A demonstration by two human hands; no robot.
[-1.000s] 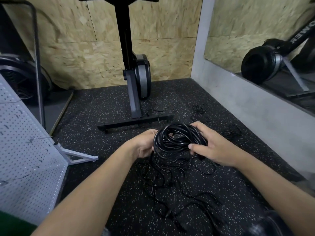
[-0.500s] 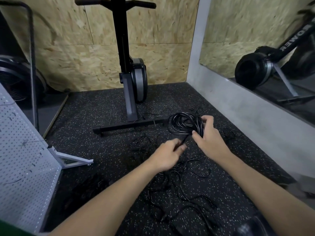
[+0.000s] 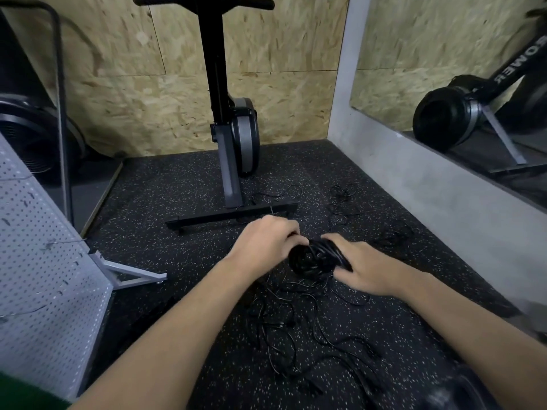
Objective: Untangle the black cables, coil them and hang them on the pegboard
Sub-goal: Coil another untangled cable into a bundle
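Black glossy cable coil (image 3: 316, 258) sits clamped between left hand (image 3: 263, 242) and right hand (image 3: 365, 269) above speckled rubber floor (image 3: 177, 202).

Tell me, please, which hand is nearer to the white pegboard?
Left. The left hand is on the coiled cable's pegboard side; the right hand grips its far side, away from the pegboard.

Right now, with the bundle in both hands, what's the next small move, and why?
Probably wrap the loose end around the coil to secure it. Both the left hand and right hand grip it, cable trails down into the tangle on the floor, and the pegboard waits to the left.
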